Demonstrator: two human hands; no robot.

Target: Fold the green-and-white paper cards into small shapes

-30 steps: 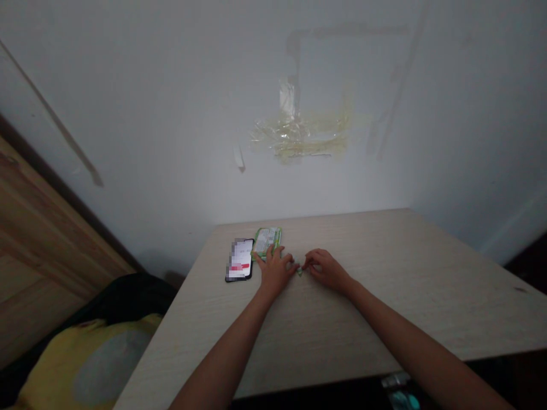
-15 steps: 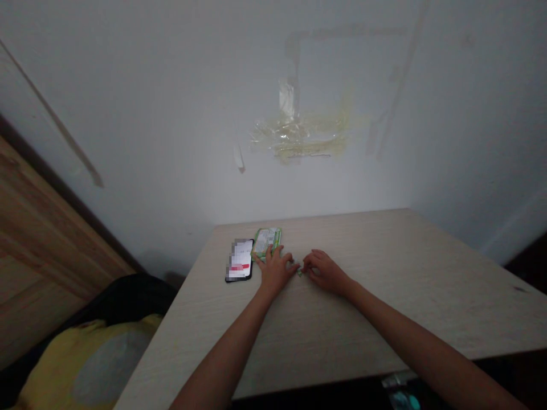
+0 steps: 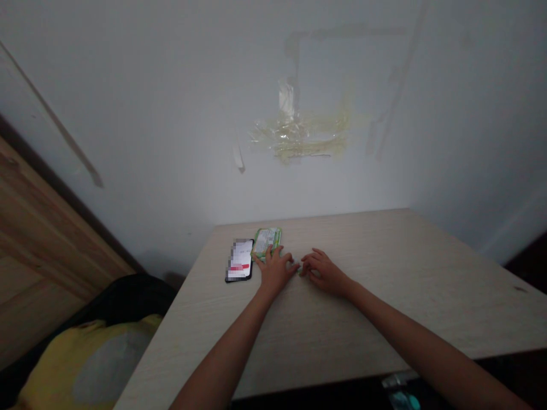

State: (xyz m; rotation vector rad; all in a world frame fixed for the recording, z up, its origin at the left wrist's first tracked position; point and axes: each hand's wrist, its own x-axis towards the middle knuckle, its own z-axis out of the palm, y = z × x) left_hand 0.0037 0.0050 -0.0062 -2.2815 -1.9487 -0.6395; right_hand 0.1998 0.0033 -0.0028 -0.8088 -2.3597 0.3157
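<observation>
My left hand (image 3: 276, 271) rests with fingers spread, several fingertips on the near edge of a flat green-and-white printed packet (image 3: 267, 240). Its index finger bends toward the thumb, which points at a small greenish scrap (image 3: 299, 272). My right hand (image 3: 323, 272) is on the other side of this scrap, fingers curled and fingertips pinched at it. The scrap is too small to name, and fingers partly cover it. Left of the packet lies a phone (image 3: 241, 261) with a lit, partly blurred screen.
The pale wooden table (image 3: 384, 250) meets a wall (image 3: 171, 114) with peeling tape (image 3: 294, 134). On the lower left is a yellow and grey soft item (image 3: 98, 359) near a wooden panel (image 3: 38, 239). Below the front edge sits a teal-and-clear object (image 3: 404, 393).
The fingers of my right hand have shifted slightly at the scrap, and less of the scrap shows. My left hand, the packet and the phone stay in place.
</observation>
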